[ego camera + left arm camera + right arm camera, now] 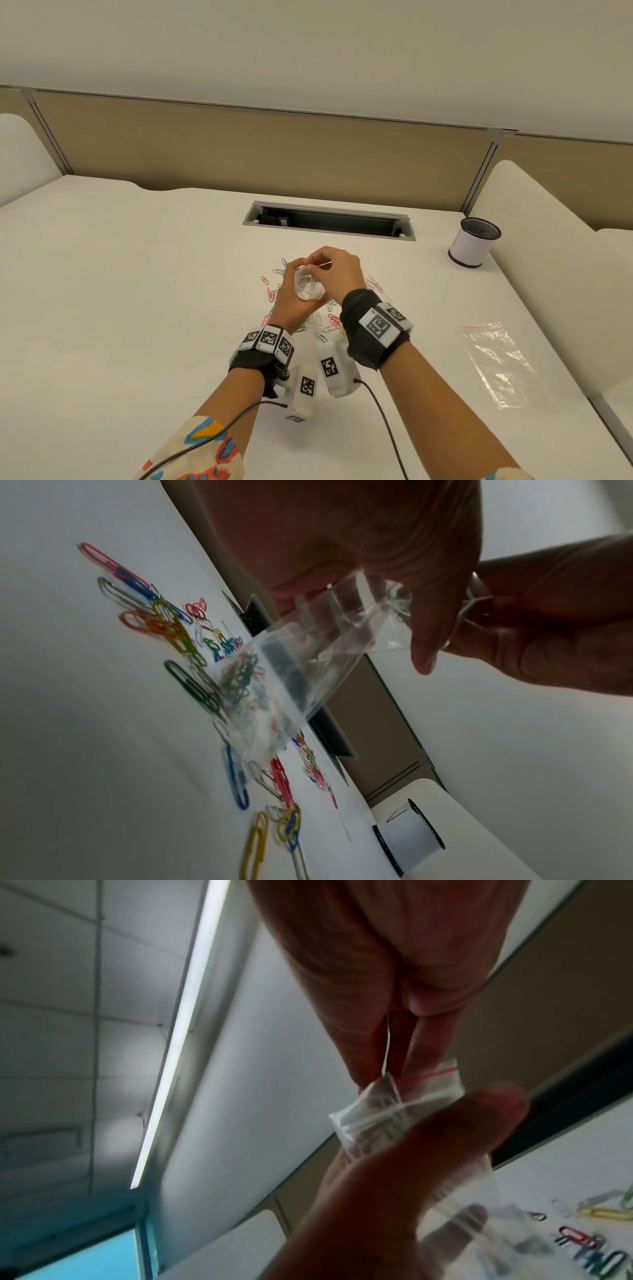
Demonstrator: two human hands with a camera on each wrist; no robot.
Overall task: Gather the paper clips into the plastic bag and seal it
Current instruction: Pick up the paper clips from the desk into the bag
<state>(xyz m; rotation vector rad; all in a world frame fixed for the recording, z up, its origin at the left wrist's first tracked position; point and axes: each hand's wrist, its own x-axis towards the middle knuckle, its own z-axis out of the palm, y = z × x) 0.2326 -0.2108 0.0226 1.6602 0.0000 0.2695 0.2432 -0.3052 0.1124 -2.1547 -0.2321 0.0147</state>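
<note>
Both hands meet just above the table (137, 274), sharing one small clear plastic bag (308, 286). Left hand (291, 301): its grip curls around the bag's body from below, thumb and fingers wrapped on the plastic. Right hand (337, 274): its grip is pressed together at the bag's top edge, thumb and forefinger pinching the strip there, other fingers folded in.

Under and around the hands, coloured paper clips (270, 291) lie scattered on the table, most of them still outside the bag. To the right, well apart, a second clear bag (500, 363) with a red strip lies flat. Further back, a slot (329, 222) is cut into the table, and a mesh pen cup (474, 245) stands near the far right corner.

Left wrist view shows what the head view hides: a few clips already sit inside the hanging bag (308, 653), and the loose clips (178, 631) are red, blue, green, yellow, orange and grey. Right wrist view alone shows the thin red line along the bag's mouth (394, 1104), caught between the pinching fingertips (369, 1074).
</note>
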